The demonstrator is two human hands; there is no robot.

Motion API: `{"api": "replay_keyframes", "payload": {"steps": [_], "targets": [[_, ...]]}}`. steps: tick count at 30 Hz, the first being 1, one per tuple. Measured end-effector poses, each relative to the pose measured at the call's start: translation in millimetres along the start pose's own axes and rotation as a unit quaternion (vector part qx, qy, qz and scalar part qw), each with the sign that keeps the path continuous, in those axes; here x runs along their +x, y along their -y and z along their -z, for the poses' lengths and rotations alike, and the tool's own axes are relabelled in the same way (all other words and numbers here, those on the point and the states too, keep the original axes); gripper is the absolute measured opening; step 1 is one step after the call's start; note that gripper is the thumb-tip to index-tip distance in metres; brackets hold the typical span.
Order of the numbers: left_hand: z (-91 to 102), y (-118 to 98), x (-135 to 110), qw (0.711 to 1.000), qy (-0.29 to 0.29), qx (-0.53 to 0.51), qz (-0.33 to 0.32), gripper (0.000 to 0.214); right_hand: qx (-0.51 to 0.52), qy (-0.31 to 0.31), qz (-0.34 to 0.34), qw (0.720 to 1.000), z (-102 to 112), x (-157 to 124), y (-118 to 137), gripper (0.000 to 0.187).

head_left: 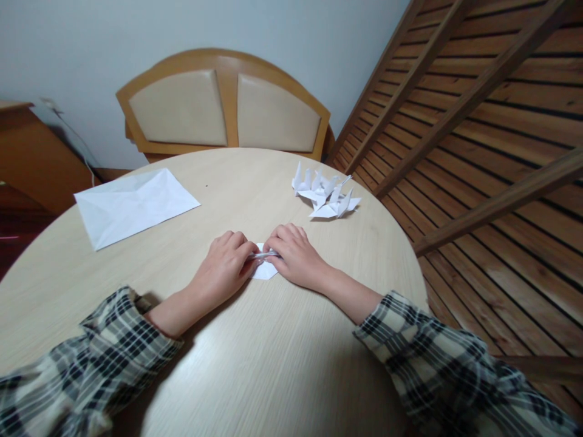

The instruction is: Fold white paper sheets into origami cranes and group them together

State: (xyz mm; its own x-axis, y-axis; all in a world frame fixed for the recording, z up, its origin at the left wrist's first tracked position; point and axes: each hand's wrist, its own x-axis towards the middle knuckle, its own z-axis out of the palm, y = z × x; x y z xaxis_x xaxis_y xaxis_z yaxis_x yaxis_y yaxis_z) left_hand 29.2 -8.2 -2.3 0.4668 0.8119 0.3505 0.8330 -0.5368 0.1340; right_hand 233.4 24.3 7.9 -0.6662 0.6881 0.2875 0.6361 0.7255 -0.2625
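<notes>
A small white sheet of folded paper [265, 271] lies on the table in front of me, with a raised fold across its middle. My left hand [226, 262] pinches that fold from the left, thumb and fingers closed on it. From the right, my right hand [295, 254] grips the other end of the same fold. The two hands nearly meet, and their fingers hide much of the paper. Beyond my right hand stands a cluster of several white origami cranes [325, 193].
A larger stack of white paper sheets [136, 206] lies at the far left of the round wooden table [264, 364]. Behind the table is a padded wooden headboard [223, 97]. A slatted wooden partition [492, 139] slants along the right side. A cable hangs at the left wall.
</notes>
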Motion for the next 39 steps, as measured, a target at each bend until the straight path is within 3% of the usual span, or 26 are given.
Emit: {"api": "replay_keyframes", "payload": {"steps": [6,10,14,17,19,21,25,29,34,36,39], "targets": [[10.1,-3.8,0.5,0.999,-0.018,0.015,-0.044,0.034,0.035,-0.064,0.057,0.996,0.7,2.3,-2.7,0.011],[12.3,-2.4,1.6,0.997,-0.002,-0.063,-0.043,0.039,0.049,-0.123,0.074,0.988,3.6,0.1,-1.7,0.016],[16.5,-3.5,2.2,0.967,-0.008,-0.227,0.115,0.041,0.019,-0.214,0.019,0.976,11.4,-7.4,0.0,0.031],[20.8,-5.8,3.8,0.885,0.0,-0.408,0.223,0.037,0.0,-0.262,0.022,0.965,13.9,-13.7,-1.9,0.045],[21.9,-6.9,5.2,0.817,0.028,-0.514,0.26,0.033,-0.003,-0.252,0.051,0.966,13.1,-16.0,-3.5,0.052],[21.0,-6.9,6.1,0.779,0.055,-0.564,0.27,0.028,-0.004,-0.209,0.077,0.975,11.7,-16.4,-4.4,0.057],[16.8,-4.8,5.6,0.774,0.081,-0.572,0.26,0.021,-0.007,-0.123,0.114,0.986,10.1,-13.6,-4.8,0.065],[16.1,-5.2,3.6,0.752,0.113,-0.579,0.295,0.026,-0.014,-0.092,0.154,0.984,7.7,-11.4,-7.3,0.063],[19.1,-5.3,3.1,0.759,0.144,-0.559,0.301,0.033,0.003,-0.078,0.146,0.986,3.4,-8.5,-10.5,0.042],[20.5,-2.2,3.7,0.801,0.137,-0.518,0.268,0.033,0.009,-0.07,0.144,0.987,3.0,-7.2,-11.5,0.027],[22.9,4.9,4.7,0.893,0.094,-0.391,0.202,0.032,0.009,-0.058,0.142,0.988,3.4,-6.0,-13.1,0.016]]}}
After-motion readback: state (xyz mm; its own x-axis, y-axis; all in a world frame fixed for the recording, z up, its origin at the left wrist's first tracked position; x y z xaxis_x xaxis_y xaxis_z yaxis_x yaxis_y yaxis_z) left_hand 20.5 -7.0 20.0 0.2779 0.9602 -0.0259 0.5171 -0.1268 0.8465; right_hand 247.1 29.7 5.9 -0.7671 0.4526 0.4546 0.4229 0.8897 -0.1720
